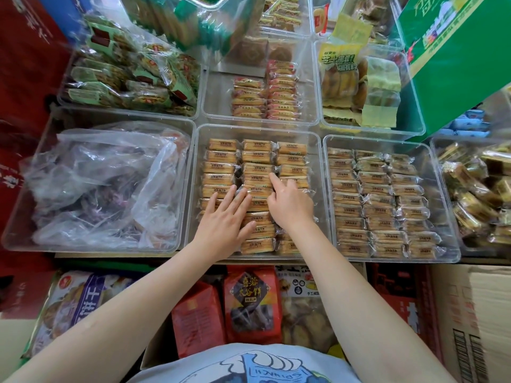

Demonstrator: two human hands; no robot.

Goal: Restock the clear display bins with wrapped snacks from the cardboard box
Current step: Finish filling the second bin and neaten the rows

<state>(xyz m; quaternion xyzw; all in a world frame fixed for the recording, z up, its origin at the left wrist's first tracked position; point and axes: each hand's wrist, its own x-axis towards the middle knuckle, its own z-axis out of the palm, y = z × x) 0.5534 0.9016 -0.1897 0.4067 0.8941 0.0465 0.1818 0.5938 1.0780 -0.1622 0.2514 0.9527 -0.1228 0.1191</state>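
The clear bin (257,129) in the middle holds three columns of tan wrapped snacks (257,157). My left hand (224,221) lies flat on the left and middle columns, fingers straight. My right hand (287,201) sits on the middle and right columns with one finger stretched forward onto a packet. Its other fingers are curled down among the packets, so their tips are hidden. No packet is lifted. A cardboard box (472,305) stands at the lower right, below the bins.
A full bin of similar snacks (376,205) sits to the right, and a bin with a crumpled plastic bag (105,183) to the left. Behind are bins of green-wrapped (124,78), small (265,98) and yellow-packed snacks (345,76). A green carton (456,51) overhangs top right. Red bags (251,299) stand below.
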